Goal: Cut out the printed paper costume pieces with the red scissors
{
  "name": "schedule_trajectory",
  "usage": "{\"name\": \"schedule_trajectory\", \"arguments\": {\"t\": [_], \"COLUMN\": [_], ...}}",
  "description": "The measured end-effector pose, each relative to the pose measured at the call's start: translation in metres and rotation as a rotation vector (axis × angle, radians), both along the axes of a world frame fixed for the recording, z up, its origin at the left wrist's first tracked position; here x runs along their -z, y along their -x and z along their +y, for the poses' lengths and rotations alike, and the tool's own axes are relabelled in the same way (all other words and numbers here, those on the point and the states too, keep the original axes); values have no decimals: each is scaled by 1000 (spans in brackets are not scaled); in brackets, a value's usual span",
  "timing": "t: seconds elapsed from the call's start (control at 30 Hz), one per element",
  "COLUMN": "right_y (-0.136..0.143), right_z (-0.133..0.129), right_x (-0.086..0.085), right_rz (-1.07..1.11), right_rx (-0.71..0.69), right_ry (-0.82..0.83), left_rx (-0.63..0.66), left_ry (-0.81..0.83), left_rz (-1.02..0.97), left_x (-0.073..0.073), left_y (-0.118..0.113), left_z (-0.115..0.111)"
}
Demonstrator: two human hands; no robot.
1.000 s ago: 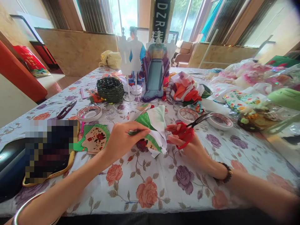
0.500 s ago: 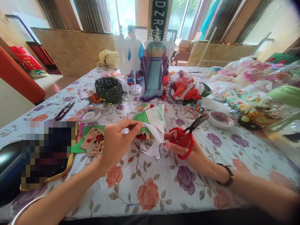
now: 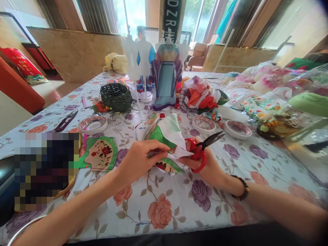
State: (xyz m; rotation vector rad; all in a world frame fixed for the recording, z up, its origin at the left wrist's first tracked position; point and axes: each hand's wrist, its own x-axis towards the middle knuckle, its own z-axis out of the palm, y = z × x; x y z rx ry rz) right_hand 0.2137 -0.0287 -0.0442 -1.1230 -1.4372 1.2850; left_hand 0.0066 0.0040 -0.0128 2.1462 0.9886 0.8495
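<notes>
My left hand (image 3: 146, 157) pinches the edge of a piece of printed fabric (image 3: 164, 135), green and white with a dark-red floral part. Looped on my right hand (image 3: 208, 169) is a pair of red-handled scissors (image 3: 198, 153), their dark blades pointing up and away to the right. The fingertips of that hand also touch a white corner of the fabric. To the left of my left hand lies a cut-out fabric piece (image 3: 101, 153) with a green border and red flowers on beige.
Rolls of tape (image 3: 92, 123) (image 3: 237, 130), thread snips (image 3: 66, 120) and a dark woven basket (image 3: 116, 97) lie on the flowered tablecloth (image 3: 161, 212). White mannequin stands (image 3: 138, 58) and a blue-purple dress (image 3: 166, 75) rise behind. Plastic-wrapped items (image 3: 271, 78) fill the right side; a phone lies left.
My left hand has moved right and slightly down along the fabric. The fabric is turned over more, showing more green, and my right fingers now meet its white corner. The view has shifted slightly.
</notes>
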Motion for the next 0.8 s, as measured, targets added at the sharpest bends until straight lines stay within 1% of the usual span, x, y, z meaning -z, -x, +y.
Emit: {"name": "schedule_trajectory", "arguments": {"t": [0.07,0.1,0.17,0.23,0.33,0.4,0.47,0.53,0.57,0.67,0.8], "right_y": [1,1,2,1,0,0,1,3,3,4,4], "right_z": [0,-1,-1,-1,0,1,1,1,1,1,0], "right_x": [-1,-2,-3,-5,-4,-2,-1,1,1,3,6], "right_rz": [23,27,3,-27,-11,30,90,149,167,196,261], "right_rx": [41,72,78,86,95,21,-118,-228,-256,-260,-172], "right_ry": [-45,-84,-117,-125,-126,-139,-132,-73,-34,62,96], "left_rx": [49,71,99,91,37,-29,-104,-166,-187,-205,-199], "left_ry": [12,0,-58,-123,-179,-186,-208,-263,-299,-410,-582], "left_rz": [11,13,5,-17,-61,-92,-115,-118,-110,-69,-68], "left_x": [0,1,1,2,2,2,1,0,0,1,4], "left_y": [-1,-1,-2,-3,-3,-2,-1,0,0,1,3], "left_z": [1,2,2,2,1,0,-1,0,0,2,3]}}
